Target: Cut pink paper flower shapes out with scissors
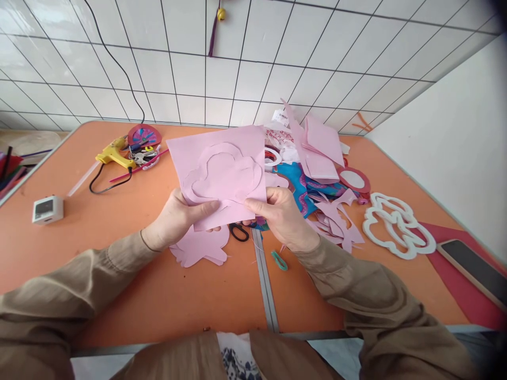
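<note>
I hold a pink paper sheet up over the orange table, tilted toward me. A cloud-like outline is cut or traced into it. My left hand pinches its lower left edge, thumb on top. My right hand grips the lower right edge the same way. Under my hands lie a pink cut-out shape and black scissor handles.
A yellow glue gun with a black cord lies at the back left, near a small white device. Pink scraps, blue patterned paper and white foam cloud shapes lie to the right. A phone rests on red paper.
</note>
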Motion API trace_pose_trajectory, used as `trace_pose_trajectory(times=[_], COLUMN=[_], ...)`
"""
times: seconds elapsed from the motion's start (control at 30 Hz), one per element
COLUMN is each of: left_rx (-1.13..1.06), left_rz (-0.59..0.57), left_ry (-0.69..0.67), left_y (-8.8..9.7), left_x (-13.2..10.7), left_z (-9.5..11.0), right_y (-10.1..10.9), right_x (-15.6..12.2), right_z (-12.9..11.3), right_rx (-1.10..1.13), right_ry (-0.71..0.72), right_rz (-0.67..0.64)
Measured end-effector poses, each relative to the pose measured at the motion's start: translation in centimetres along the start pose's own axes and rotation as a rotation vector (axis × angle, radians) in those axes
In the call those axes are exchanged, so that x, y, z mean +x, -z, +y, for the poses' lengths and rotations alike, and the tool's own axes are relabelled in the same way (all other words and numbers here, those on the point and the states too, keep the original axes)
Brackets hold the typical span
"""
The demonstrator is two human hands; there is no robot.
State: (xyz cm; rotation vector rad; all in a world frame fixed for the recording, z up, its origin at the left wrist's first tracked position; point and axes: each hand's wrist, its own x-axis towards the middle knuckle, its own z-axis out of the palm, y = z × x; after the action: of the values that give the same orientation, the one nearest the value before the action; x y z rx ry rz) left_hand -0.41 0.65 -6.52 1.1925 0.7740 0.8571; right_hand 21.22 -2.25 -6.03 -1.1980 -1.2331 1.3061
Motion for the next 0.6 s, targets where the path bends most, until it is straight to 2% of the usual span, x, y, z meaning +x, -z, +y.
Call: trace_pose_trajectory(times=[0.4, 0.6], left_rx=[-0.210, -0.101], left_rz=[-0.069, 0.025], left_ry=[0.097, 0.048], left_y=[0.05, 0.06], left_x=[0.32, 0.55], left_z=[0.56, 0.09], right_y=[-0.23, -0.26], right_x=[-0.35, -0.48], right_z=[-0.42, -0.53], right_rx=[-0.108, -0.133], right_ry=[0.024, 0.038], right_rz=[0.048, 0.046])
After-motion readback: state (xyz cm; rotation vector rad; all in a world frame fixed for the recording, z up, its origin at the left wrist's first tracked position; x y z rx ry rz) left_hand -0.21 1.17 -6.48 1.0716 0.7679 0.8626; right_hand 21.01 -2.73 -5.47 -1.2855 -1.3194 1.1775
